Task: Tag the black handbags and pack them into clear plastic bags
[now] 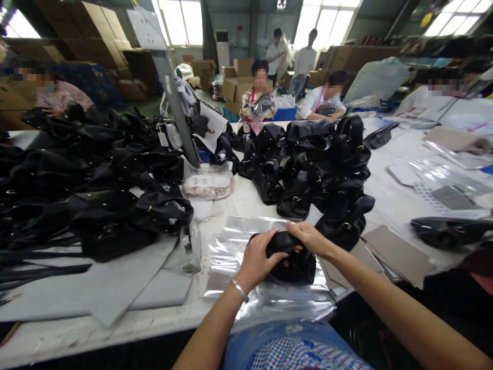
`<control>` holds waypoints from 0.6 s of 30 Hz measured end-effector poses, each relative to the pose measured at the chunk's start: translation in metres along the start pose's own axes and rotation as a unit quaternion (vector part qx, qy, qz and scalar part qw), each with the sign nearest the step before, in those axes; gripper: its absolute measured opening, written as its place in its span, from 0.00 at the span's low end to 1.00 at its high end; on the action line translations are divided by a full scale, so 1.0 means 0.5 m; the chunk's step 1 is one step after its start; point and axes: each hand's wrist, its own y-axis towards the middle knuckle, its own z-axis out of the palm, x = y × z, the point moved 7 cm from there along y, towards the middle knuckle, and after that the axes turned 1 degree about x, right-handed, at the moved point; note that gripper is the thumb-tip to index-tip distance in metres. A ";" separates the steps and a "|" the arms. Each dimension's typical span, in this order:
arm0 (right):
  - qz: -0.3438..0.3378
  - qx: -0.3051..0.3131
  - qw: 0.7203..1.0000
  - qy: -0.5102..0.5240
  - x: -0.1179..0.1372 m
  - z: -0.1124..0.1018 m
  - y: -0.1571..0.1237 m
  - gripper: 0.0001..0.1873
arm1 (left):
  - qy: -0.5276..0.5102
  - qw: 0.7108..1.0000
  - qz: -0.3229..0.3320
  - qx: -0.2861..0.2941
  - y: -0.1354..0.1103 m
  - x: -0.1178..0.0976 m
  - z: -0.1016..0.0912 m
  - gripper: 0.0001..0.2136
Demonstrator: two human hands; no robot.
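Holding a small black bag (299, 270) over a stack of clear plastic sheets (227, 252), a person works with two bare hands at a white worktop (246, 200). The left hand (259, 258), with a silver bangle (240, 290) at its wrist, is clamped on the bag's upper left part, thumb and fingers spread around it. The right hand (308, 237) grips the bag's top right edge, some of its fingers hidden. Beyond the plastic sheets sits a packet wrapped in clear plastic (210, 184), and beyond them to the right rises a heap of black bags (300, 164). Left of the sheets lie pale grey sheets (131, 288), a larger pile of black bags (103, 200) behind them. Right of the plastic sheets are brown boards (400, 254). Farther beyond, a person in a patterned top (246, 103) faces the worktop.
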 end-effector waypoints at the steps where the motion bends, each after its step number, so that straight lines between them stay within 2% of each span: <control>1: -0.007 -0.007 1.000 -0.021 -0.003 0.004 0.000 0.35 | 0.005 1.000 -0.001 0.015 0.006 0.007 0.010 0.25; 4: -0.058 -0.059 0.993 -0.087 -0.003 -0.002 -0.014 0.26 | 0.016 0.999 -0.030 0.028 0.009 0.044 0.021 0.15; 6: -0.078 -0.103 0.986 -0.108 -0.013 -0.017 -0.038 0.18 | 0.015 0.998 -0.044 0.031 0.000 0.062 0.014 0.14; 8: -0.061 -0.149 0.980 -0.114 -0.049 -0.035 -0.072 0.17 | 0.009 0.998 -0.041 0.041 -0.015 0.065 0.002 0.15; 11: -0.014 -0.204 0.968 -0.144 -0.135 -0.047 -0.134 0.17 | 0.021 0.996 -0.022 0.082 -0.045 0.045 -0.016 0.17; 15: 0.025 -0.197 0.970 -0.140 -0.250 -0.001 -0.201 0.18 | 0.077 0.985 0.006 0.153 -0.082 0.016 -0.018 0.23; 18: 0.041 -0.193 0.975 -0.107 -0.301 0.043 -0.225 0.21 | 0.106 0.982 -0.002 0.155 -0.088 0.014 -0.010 0.21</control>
